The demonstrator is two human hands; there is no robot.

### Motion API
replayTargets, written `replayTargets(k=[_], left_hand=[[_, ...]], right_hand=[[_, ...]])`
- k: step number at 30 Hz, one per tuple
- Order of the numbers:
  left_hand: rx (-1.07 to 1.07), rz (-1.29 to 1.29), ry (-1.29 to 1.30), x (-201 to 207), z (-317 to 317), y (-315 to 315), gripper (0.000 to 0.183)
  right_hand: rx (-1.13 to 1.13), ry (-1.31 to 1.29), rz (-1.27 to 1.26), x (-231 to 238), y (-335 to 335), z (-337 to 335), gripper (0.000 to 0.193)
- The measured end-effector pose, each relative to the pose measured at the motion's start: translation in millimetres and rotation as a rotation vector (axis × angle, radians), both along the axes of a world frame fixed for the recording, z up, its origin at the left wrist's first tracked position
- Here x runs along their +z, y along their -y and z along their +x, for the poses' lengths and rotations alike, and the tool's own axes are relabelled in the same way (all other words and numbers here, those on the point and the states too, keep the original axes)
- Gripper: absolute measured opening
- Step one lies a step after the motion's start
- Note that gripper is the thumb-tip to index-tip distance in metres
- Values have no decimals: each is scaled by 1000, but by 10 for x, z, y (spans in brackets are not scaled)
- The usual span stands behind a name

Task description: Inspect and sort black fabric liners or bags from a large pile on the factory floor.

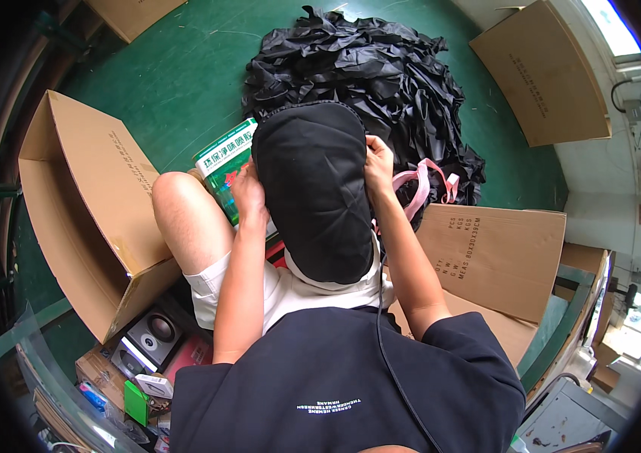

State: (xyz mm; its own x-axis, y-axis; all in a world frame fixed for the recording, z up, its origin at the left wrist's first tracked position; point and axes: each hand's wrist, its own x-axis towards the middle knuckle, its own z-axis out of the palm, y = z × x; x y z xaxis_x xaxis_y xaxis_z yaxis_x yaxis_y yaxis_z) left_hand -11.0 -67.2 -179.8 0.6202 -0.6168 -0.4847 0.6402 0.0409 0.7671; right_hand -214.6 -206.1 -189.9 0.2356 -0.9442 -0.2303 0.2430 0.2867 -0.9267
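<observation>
A long oval black fabric cover (pixel 313 174) with a gathered far edge is spread over my lap, between both hands. My left hand (pixel 249 195) grips its left side, the fingertips partly hidden. On its right edge, near the far end, my right hand (pixel 379 162) is closed with the thumb toward the fabric. Just beyond my left hand stands a green and white rectangular can (pixel 222 162), partly covered by the hand and the fabric. A big heap of crumpled black fabric pieces (pixel 358 64) lies on the floor ahead.
An open cardboard box (pixel 101 174) stands at the left, and flattened cardboard (pixel 486 257) lies at the right. Pink straps (pixel 420 189) rest by the heap. Another carton (pixel 543 72) leans near the far right wall. Small boxes and a speaker-like unit (pixel 156 332) sit lower left.
</observation>
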Motion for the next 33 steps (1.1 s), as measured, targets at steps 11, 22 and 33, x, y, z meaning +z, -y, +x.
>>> replayTargets(k=[11, 22, 33], left_hand=[[21, 117, 191, -88, -123, -12, 37], [-35, 174, 192, -161, -119, -53, 33], [-75, -59, -231, 104, -188, -31, 55]], right_hand=[[53, 52, -40, -195, 26, -58, 15], [9, -125, -104, 38, -7, -97, 14], [-217, -691, -863, 1409, -198, 155, 20]])
